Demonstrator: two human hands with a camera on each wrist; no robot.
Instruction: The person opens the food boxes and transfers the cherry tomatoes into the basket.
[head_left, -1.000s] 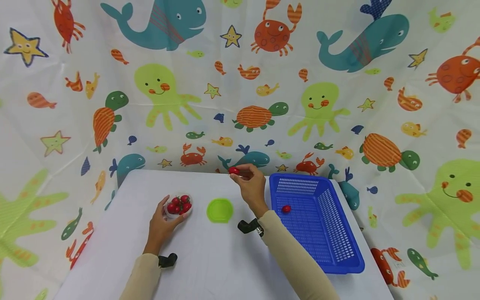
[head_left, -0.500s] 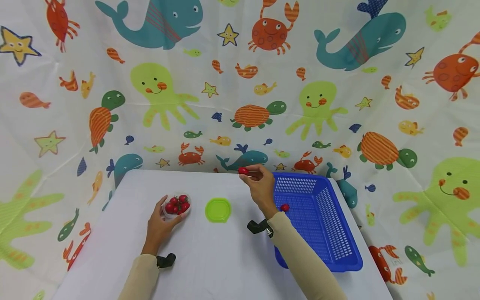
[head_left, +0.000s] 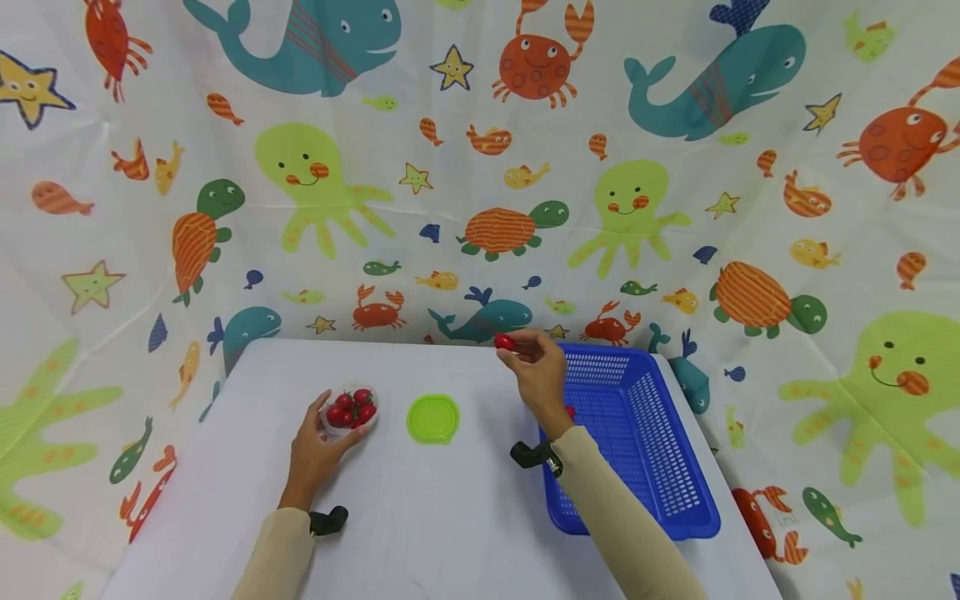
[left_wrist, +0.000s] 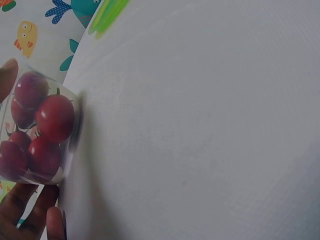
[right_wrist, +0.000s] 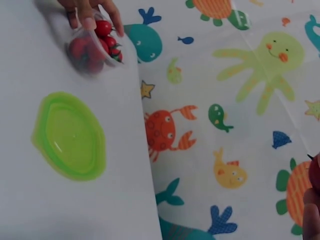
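My left hand (head_left: 313, 454) grips a small clear plastic container (left_wrist: 71, 147), thumb on one side and fingers on the other. Several red cherry tomatoes (left_wrist: 55, 118) with green stems lie inside it. In the head view, my right hand (head_left: 543, 375) pinches one cherry tomato (head_left: 505, 342) between thumb and fingertips, above the table's back part and beside the blue basket (head_left: 672, 433). At the right wrist view's edge, only a bit of that tomato (right_wrist: 315, 173) and the fingers (right_wrist: 311, 215) show. Another cherry tomato (head_left: 570, 412) lies in the basket, partly hidden by my right wrist.
A bright green lid (head_left: 432, 419) lies flat between the container and the basket. The white table (head_left: 420, 525) ends at a hanging cloth (head_left: 435, 208) printed with sea animals. The basket stands along the table's right side.
My right hand has moved right with the cherry tomato, toward the basket, and its wrist now covers part of the tomato lying there. The left hand keeps its hold on the container.
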